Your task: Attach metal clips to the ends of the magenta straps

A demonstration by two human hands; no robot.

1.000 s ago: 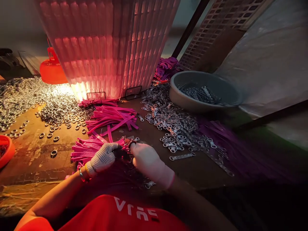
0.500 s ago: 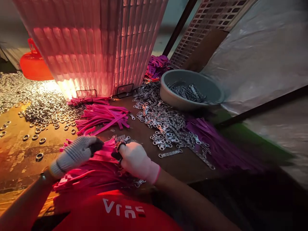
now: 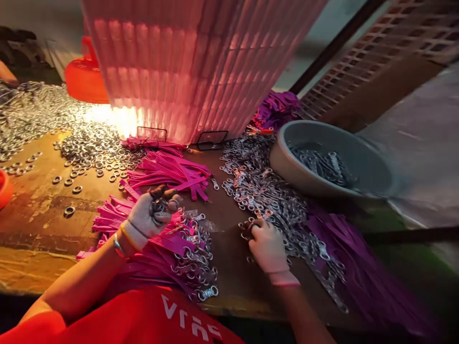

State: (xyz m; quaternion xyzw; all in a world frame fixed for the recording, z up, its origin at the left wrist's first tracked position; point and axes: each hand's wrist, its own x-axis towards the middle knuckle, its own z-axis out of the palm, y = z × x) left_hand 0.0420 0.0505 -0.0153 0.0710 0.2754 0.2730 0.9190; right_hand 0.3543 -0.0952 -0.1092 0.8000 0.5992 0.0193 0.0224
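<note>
My left hand (image 3: 146,217), in a white glove with dark fingertips, is turned palm up above the pink straps (image 3: 122,217). Its fingers curl around several loose metal rings (image 3: 158,210). At the near left edge of a heap of ringed metal links (image 3: 258,188) is my right hand (image 3: 267,246), also gloved. Its dark fingertips are drawn together on a link there, partly hidden by the fingers. Between my hands lie the strap ends, fitted with metal links and rings (image 3: 195,260).
Loose rings (image 3: 96,143) are heaped at the back left under an orange lamp (image 3: 86,79). A corrugated translucent panel (image 3: 172,71) stands at the back. To the right are a grey basin (image 3: 322,184) containing links and a bundle of purple straps (image 3: 358,267). An orange object (image 3: 4,188) shows at the left edge.
My hands have come apart: the right moved from the pink straps to the link heap, and the left turned palm up, showing rings. The view has shifted left.
</note>
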